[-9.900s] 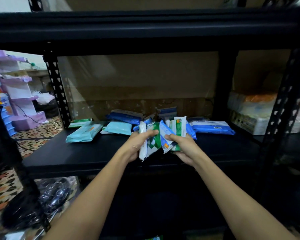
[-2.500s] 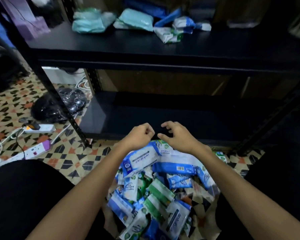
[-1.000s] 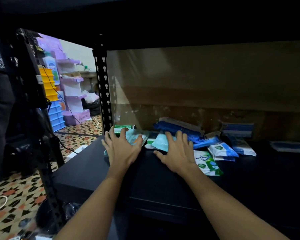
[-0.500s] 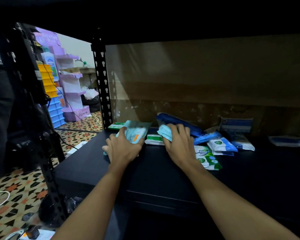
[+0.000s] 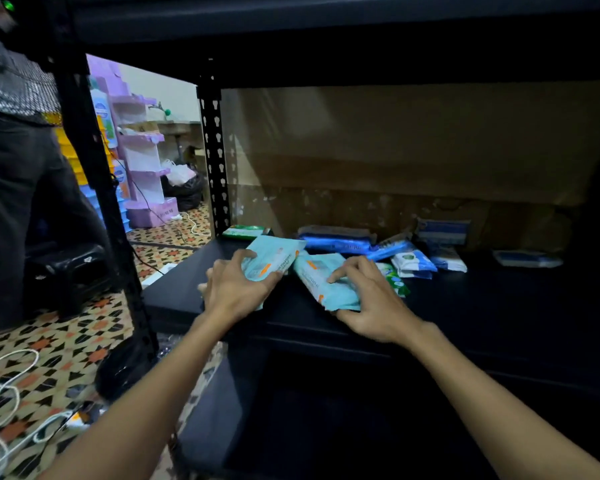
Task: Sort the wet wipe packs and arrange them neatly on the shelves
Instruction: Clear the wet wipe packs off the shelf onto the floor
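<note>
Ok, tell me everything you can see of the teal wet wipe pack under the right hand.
The teal wet wipe pack is a soft, flat plastic pouch, pale teal with small orange marks and print too blurred to read. It lies on the black shelf near the front edge, angled with its far end toward the blue packs behind. The right hand grips its near right side, fingers on top and thumb at its near edge. Its far corner sits close to the second teal pack, held by the left hand; contact is unclear.
</note>
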